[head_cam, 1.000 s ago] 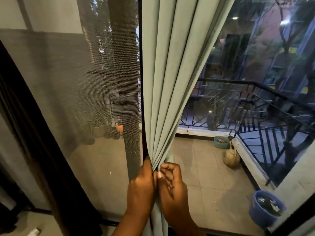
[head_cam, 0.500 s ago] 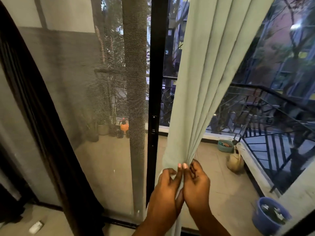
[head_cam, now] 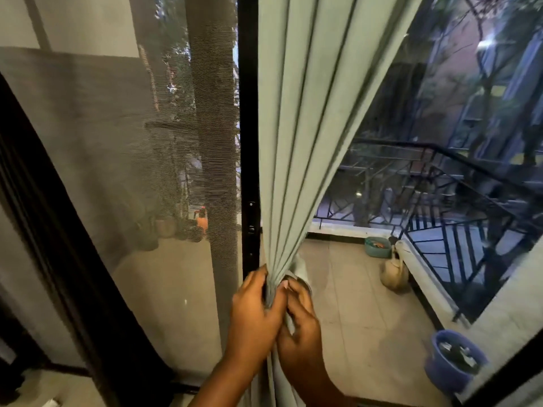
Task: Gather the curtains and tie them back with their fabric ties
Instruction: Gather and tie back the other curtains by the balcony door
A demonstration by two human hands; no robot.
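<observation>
1. Watching the head view, I am seeing the left hand [head_cam: 254, 315] reaching up from six o'clock, its fingers curling round the gathered pale green curtain [head_cam: 305, 127] from the nine o'clock side and clamping the folds together.
2. I am seeing the right hand [head_cam: 299, 327] pressing in from the three o'clock side, its fingers [head_cam: 293, 292] bending against the same bunch and pinching the cloth just beside the left hand; both hands are blurring a little, so I cannot tell how the single fingers are lying.
3. I am finding the curtain fanning out from the hands toward twelve and one o'clock, with its lower length hanging between the two forearms toward six o'clock.
4. I cannot make out a fabric tie; a pale fold of cloth is showing just past the right fingers, and I cannot tell what it is.
5. I am noting a black door frame [head_cam: 248, 113] standing upright directly behind the left edge of the curtain, and a dark mesh screen [head_cam: 117, 171] stretching toward nine o'clock.
6. I am seeing, through the glass at three o'clock, a tiled balcony with a black railing [head_cam: 458, 207], a teal basin [head_cam: 377, 247], a tan bag [head_cam: 393, 273], and a blue tub [head_cam: 454, 361] at four o'clock.
</observation>
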